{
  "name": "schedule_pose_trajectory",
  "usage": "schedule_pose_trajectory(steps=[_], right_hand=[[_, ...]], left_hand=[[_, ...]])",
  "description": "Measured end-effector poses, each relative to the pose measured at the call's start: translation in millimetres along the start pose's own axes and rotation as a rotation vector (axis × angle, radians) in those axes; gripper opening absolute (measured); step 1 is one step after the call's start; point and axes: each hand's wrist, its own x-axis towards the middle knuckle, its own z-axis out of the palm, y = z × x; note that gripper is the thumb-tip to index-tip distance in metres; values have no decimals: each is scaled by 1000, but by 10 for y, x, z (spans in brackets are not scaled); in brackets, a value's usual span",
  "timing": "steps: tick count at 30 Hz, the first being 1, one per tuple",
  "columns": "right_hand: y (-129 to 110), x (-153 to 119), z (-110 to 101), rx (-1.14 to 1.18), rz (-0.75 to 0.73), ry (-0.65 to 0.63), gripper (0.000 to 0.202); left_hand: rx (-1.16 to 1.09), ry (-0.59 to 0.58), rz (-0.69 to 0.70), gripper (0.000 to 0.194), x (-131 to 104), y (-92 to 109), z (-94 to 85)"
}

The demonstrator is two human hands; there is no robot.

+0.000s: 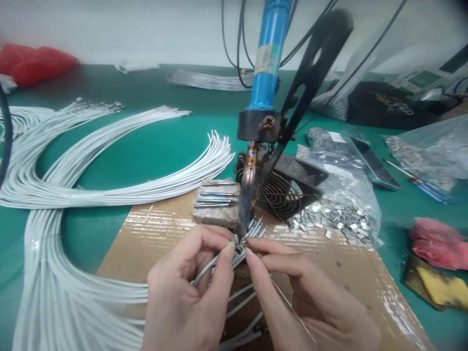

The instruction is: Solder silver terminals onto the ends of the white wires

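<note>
At six o'clock from the soldering iron (pixel 270 58), our left hand (pixel 183 297) pinches a white cable (pixel 203 271) near its end; our right hand (pixel 307 297) narrowly grips a thin wire (pixel 292 308). The cable looks light, springy, its tip fragile; we'd hold the insulation just behind.

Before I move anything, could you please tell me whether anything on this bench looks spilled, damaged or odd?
Two things: small metal pieces lie loose and jumbled by the clear bag, as if spilled, and the yellow pad at the right edge has dark marks like burns or grime.
</note>
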Motion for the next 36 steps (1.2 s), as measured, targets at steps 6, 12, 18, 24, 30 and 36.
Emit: schedule_pose_trajectory(steps=[6, 12, 18, 24, 30, 36], right_hand=[[25, -11, -27, 17, -17, -21, 7], [-5, -4, -17, 30, -1, 2, 9], [-43, -13, -1, -39, 48, 18, 15], [-56, -46, 7, 0, 102, 32, 18], [-21, -18, -156, -209, 192, -23, 15], [-30, -58, -207, -106, 232, -214, 26]], left_hand=[[-23, -27, 8, 15, 10, -23, 7], [-60, -17, -21, 16, 0, 10, -9], [-106, -37, -92, 16, 0, -22, 7], [-133, -73, -115, 15, -31, -43, -17], [-135, -98, -143, 13, -81, -110, -17], [-202, -116, -289, 14, -251, -55, -36]])
